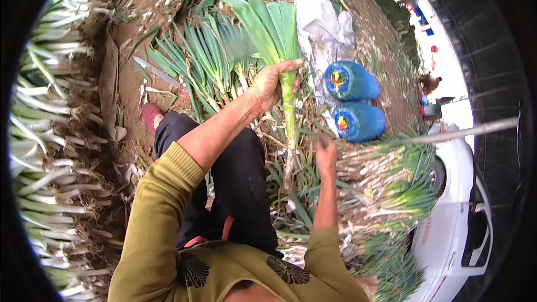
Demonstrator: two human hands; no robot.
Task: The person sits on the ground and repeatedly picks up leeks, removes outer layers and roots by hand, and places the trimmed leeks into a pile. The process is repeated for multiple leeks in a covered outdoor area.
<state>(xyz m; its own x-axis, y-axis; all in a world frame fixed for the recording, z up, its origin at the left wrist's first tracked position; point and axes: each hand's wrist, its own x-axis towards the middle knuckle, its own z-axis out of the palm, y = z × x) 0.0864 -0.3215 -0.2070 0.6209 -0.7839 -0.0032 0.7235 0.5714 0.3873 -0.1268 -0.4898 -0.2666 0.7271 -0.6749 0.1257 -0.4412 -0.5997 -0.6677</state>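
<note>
My left hand is closed around the stalk of a leek, which stands nearly upright in the view. Its broad green leaves fan out above the fist, and the pale stalk runs down to a ragged, brownish root end. To the right of that root end is my right hand, closed and apart from the leek. Something small and dark shows at its fingers, too blurred to name. Just beyond my left hand, a pile of leeks lies on the ground. A knife with a pale blade lies left of the pile.
Two blue spools of twine stand at the right beside crumpled white sheeting. Stacked leeks line the left side, with more bundles at the right. A white car and a pale pole are farther right.
</note>
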